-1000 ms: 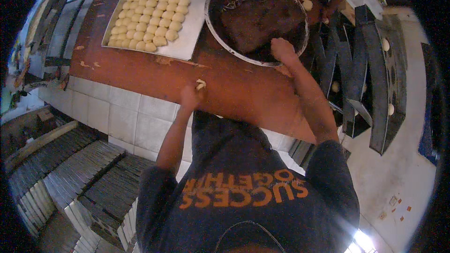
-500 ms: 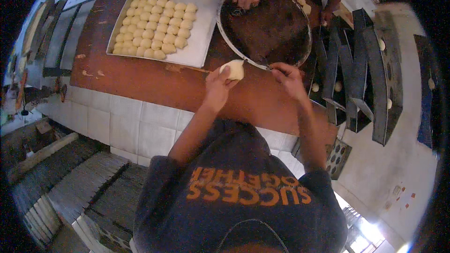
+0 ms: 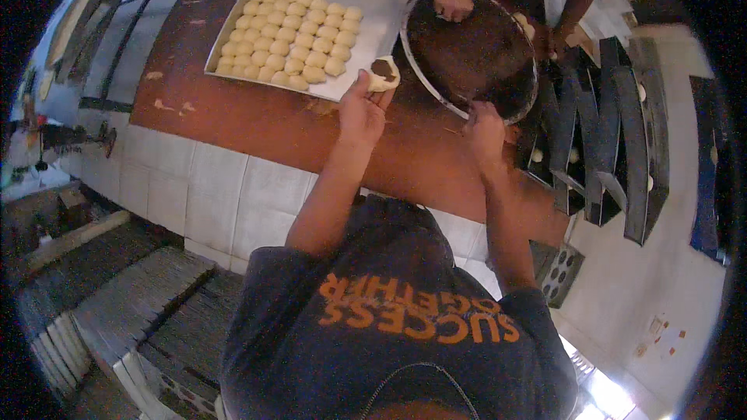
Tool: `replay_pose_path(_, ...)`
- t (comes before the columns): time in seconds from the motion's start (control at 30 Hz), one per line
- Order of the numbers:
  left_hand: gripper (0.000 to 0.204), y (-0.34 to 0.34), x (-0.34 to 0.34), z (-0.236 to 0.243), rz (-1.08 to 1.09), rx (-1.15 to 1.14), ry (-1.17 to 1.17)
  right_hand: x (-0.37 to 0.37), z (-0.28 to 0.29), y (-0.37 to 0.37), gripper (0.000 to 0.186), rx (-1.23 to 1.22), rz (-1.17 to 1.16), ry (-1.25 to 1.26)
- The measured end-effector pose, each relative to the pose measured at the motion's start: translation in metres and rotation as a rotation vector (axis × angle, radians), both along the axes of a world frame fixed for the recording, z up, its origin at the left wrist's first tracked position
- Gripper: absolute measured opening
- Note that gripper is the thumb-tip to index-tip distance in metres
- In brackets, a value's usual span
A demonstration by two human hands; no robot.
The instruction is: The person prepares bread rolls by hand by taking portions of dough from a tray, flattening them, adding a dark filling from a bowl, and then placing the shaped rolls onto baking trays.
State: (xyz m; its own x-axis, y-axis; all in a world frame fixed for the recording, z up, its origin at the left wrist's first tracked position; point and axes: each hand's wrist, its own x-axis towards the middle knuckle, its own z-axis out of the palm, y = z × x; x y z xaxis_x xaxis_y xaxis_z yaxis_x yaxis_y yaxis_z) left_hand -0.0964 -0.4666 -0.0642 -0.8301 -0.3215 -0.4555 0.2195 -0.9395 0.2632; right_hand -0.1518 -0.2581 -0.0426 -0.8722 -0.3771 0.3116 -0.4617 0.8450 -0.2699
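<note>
My left hand grips a piece of pale dough above the near right corner of the tray. A dark brown filling shows in the dough's open top. Over the near rim of a round pan, my right hand is closed, its fingertips at the dark brown mass inside. Whatever those fingers hold is too hidden to name. To the left lies a square metal tray with rows of pale dough balls.
Across the table, another person's hand reaches into the pan's far side. Dark metal moulds stand at the right with a few pale pieces in them. The brown tabletop ends at a white tiled front.
The dough in my left hand has been raised and tilted, showing dark filling. My right hand has moved to the mass at the pan's near edge. The whole view has shifted slightly.
</note>
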Motion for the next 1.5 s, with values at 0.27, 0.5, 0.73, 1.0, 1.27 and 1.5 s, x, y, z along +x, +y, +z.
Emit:
replay_pose_path(0.27, 0.027, 0.067, 0.056, 0.026, -0.239, -0.031, 0.185, 0.018, 0.026, 0.003, 0.023, -0.668, 0.201, -0.730)
replay_pose_path(0.5, 0.042, 0.178, 0.081, 0.027, -0.375, -0.195, 0.271, 0.078, 0.041, 0.081, 0.022, -0.887, 0.008, -0.400)
replay_pose_path(0.73, 0.053, 0.271, 0.126, 0.072, -0.429, -0.061, 0.456, 0.134, 0.052, 0.167, 0.026, -0.647, 0.142, -0.132)
replay_pose_path(1.0, 0.039, 0.339, 0.142, 0.059, -0.511, -0.208, 0.106, 0.175, 0.057, 0.251, 0.021, -0.630, 0.168, -0.195)
replay_pose_path(1.27, 0.042, 0.374, 0.143, 0.080, -0.853, -1.104, 0.208, 0.198, 0.065, 0.309, 0.031, -0.687, 0.072, -0.249)
replay_pose_path(1.5, 0.028, 0.391, 0.141, 0.092, -0.517, -0.844, 0.056, 0.193, 0.064, 0.290, 0.026, -0.690, 0.019, 0.184)
